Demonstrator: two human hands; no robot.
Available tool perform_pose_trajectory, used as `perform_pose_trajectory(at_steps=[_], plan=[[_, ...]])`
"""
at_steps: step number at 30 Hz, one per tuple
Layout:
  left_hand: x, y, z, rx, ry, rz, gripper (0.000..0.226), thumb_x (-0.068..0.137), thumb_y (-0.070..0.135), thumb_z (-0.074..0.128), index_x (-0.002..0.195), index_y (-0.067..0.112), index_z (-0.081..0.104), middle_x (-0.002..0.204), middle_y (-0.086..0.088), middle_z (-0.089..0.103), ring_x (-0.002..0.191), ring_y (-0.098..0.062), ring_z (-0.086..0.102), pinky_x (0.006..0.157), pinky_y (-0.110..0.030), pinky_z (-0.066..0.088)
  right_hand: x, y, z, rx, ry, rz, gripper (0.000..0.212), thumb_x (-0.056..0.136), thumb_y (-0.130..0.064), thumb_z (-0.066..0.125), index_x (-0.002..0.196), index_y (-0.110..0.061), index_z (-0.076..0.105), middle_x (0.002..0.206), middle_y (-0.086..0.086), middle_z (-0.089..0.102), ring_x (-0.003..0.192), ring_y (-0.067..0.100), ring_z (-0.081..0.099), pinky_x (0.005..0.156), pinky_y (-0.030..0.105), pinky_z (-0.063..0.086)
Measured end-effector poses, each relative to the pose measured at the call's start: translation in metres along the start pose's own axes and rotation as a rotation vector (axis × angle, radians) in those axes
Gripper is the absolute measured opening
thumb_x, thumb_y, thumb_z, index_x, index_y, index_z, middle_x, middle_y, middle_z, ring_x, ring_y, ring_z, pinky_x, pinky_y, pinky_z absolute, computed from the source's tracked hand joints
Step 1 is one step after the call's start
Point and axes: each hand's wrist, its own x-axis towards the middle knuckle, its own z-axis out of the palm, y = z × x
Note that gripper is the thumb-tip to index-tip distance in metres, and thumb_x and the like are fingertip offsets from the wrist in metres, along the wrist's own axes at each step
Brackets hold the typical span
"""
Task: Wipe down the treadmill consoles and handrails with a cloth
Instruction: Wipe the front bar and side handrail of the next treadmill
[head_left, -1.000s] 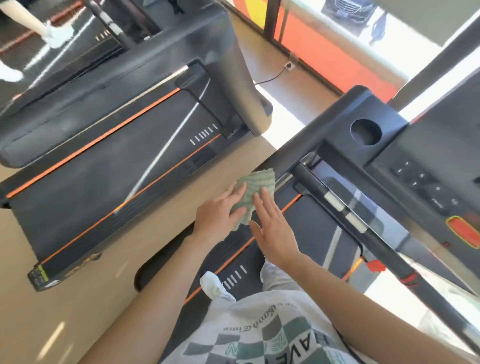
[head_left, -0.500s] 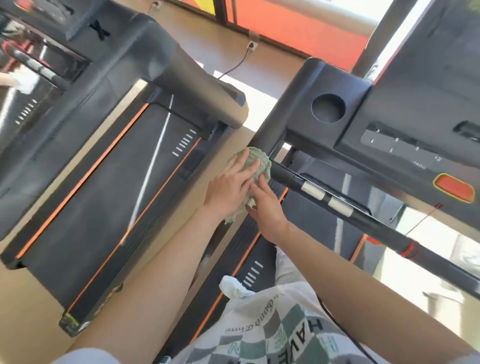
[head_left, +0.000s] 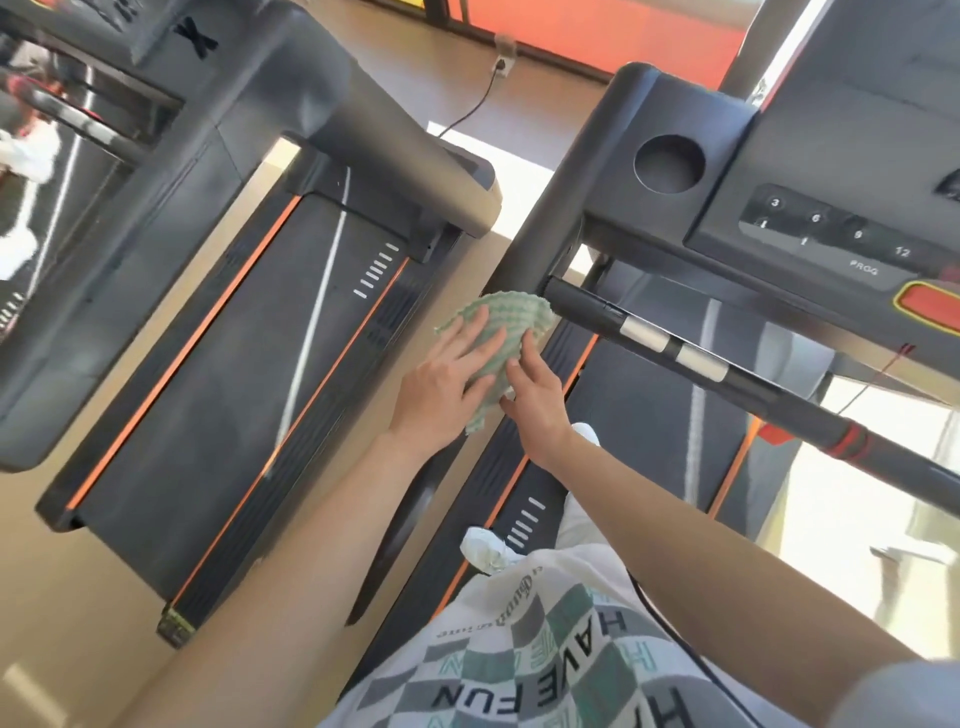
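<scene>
Your left hand (head_left: 447, 382) spreads its fingers flat on the green cloth (head_left: 501, 317); your right hand (head_left: 535, 402) pinches its edge. A second treadmill (head_left: 234, 364) stands at left on tan floor (head_left: 104, 597).

Both hands hold a cloth (head_left: 506, 325) against a treadmill handrail (head_left: 540, 228).

The left hand (head_left: 441, 382) lies flat on the green cloth, fingers straight and spread, pressing it to the rail just beside the crossbar (head_left: 727, 374) joint. The right hand (head_left: 537, 395) pinches the cloth's lower edge. Above sit the console (head_left: 831, 171), its round cup holder (head_left: 670, 163), numbered keys and a red button (head_left: 930, 306). A second treadmill (head_left: 234, 338) stands to the left.
</scene>
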Motion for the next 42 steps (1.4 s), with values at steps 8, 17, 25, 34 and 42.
perform_pose_trajectory(at_steps=[8, 17, 25, 34, 42], plan=[[-0.059, -0.004, 0.017, 0.15, 0.289, 0.106, 0.011, 0.091, 0.015, 0.073, 0.101, 0.017, 0.079, 0.136, 0.006, 0.066, 0.115, -0.023, 0.056, 0.08, -0.036, 0.058, -0.028, 0.029, -0.003, -0.143, 0.026, 0.046, 0.031, 0.096, -0.007, 0.063, 0.127, -0.01, 0.067, 0.112, 0.011, 0.075, 0.106, 0.032, 0.071, 0.089, 0.053, 0.058], [-0.071, 0.014, 0.017, 0.088, 0.251, -0.026, 0.016, 0.087, 0.018, 0.078, 0.103, 0.014, 0.075, 0.09, 0.002, 0.072, 0.078, -0.02, 0.063, 0.062, -0.03, 0.05, -0.039, -0.011, -0.031, -0.338, 0.167, -0.037, 0.009, 0.091, -0.01, 0.071, 0.083, -0.012, 0.073, 0.082, 0.004, 0.075, 0.079, 0.02, 0.072, 0.083, 0.046, 0.061], [-0.033, 0.016, 0.013, 0.225, 0.321, -0.139, 0.026, 0.085, 0.022, 0.076, 0.111, 0.02, 0.071, 0.11, 0.001, 0.065, 0.101, -0.021, 0.055, 0.079, -0.036, 0.051, 0.005, -0.025, -0.015, -0.097, 0.316, 0.077, 0.018, 0.093, -0.026, 0.071, 0.11, -0.019, 0.073, 0.113, -0.001, 0.07, 0.102, 0.019, 0.067, 0.083, 0.033, 0.059], [-0.053, -0.004, 0.022, 0.105, 0.241, -0.207, 0.052, 0.097, 0.037, 0.063, 0.147, 0.028, 0.052, 0.141, 0.005, 0.053, 0.117, -0.019, 0.05, 0.086, -0.041, 0.055, -0.003, -0.001, -0.007, 0.178, 0.236, 0.127, 0.023, 0.093, -0.016, 0.069, 0.115, -0.011, 0.074, 0.112, 0.01, 0.075, 0.103, 0.022, 0.07, 0.097, 0.04, 0.057], [-0.05, -0.005, 0.018, -0.023, 0.248, -0.255, 0.049, 0.094, 0.039, 0.067, 0.142, 0.033, 0.057, 0.137, 0.016, 0.052, 0.114, -0.013, 0.05, 0.085, -0.041, 0.055, 0.016, -0.013, -0.016, 0.118, 0.282, 0.016, 0.018, 0.086, -0.013, 0.077, 0.103, -0.009, 0.074, 0.112, 0.016, 0.072, 0.109, 0.031, 0.069, 0.092, 0.041, 0.059]])
